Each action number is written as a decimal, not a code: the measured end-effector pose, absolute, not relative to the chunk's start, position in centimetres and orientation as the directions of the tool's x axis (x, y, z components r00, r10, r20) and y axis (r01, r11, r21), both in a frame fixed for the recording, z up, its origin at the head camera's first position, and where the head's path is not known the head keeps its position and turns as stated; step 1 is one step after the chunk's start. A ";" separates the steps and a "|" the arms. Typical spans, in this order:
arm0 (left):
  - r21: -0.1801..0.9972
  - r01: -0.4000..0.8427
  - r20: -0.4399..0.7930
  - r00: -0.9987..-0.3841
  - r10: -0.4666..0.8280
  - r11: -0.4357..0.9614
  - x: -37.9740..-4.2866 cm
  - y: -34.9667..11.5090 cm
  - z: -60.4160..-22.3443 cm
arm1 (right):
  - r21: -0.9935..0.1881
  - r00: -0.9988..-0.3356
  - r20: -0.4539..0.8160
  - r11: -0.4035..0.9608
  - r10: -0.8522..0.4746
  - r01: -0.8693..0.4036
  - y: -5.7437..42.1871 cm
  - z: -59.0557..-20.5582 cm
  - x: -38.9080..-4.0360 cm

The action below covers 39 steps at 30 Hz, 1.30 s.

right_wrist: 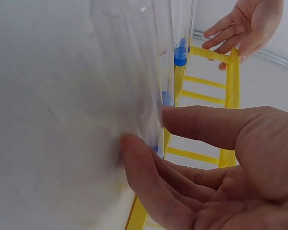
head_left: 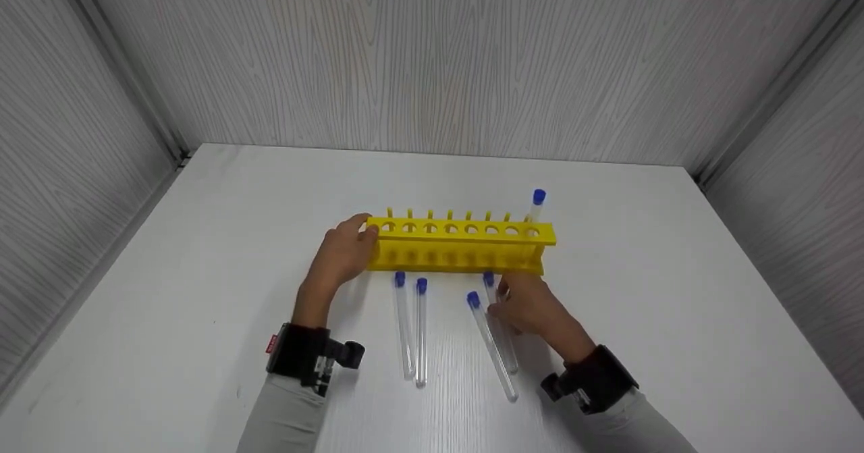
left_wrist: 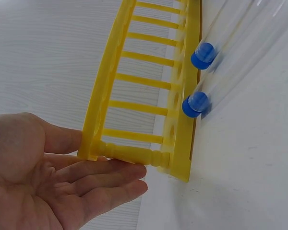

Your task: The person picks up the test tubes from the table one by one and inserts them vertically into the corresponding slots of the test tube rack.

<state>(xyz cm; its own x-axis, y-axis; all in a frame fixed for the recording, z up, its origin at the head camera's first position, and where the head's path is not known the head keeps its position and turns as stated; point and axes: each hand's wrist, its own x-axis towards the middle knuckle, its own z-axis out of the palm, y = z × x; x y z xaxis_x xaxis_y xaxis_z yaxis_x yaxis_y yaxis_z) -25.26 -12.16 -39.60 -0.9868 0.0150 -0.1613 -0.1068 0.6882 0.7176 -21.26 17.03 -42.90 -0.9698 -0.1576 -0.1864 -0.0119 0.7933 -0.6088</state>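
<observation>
A yellow test tube rack [head_left: 459, 231] stands mid-table, and its rightmost hole carries a blue-capped test tube [head_left: 538, 203]. At the rack's left end, my left hand [head_left: 345, 249] grips the end of the top plate, thumb on it and fingers beside the end post. In front of the rack, the thumb and forefinger of my right hand [head_left: 530, 304] pinch a clear test tube [head_left: 507, 348] below its blue cap. Another test tube [head_left: 496, 355] lies just left of it. In the right wrist view the pinched tube [right_wrist: 139, 72] is blurred between the fingertips.
Two more capped test tubes, a left one [head_left: 405, 331] and a right one [head_left: 422, 338], lie side by side in front of the rack's left half. Wood-grain panels [head_left: 432, 61] enclose the white table [head_left: 270, 190] at the back and both sides.
</observation>
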 end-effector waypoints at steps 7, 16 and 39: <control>0.724 -0.109 -0.160 -0.987 0.013 0.681 -25.3 -12.1 -39.6 | -0.612 -0.967 -0.205 0.791 -0.152 0.005 16.9 -42.9 -21.3; 0.717 -0.087 -0.144 -0.989 0.025 0.691 -25.2 -12.3 -39.7 | -0.597 -0.964 -0.207 0.803 -0.165 -0.009 17.2 -42.8 -21.4; 0.713 -0.090 -0.143 -0.990 0.019 0.695 -25.2 -12.3 -39.6 | -0.571 -0.959 -0.253 0.820 -0.129 0.041 17.4 -41.3 -21.5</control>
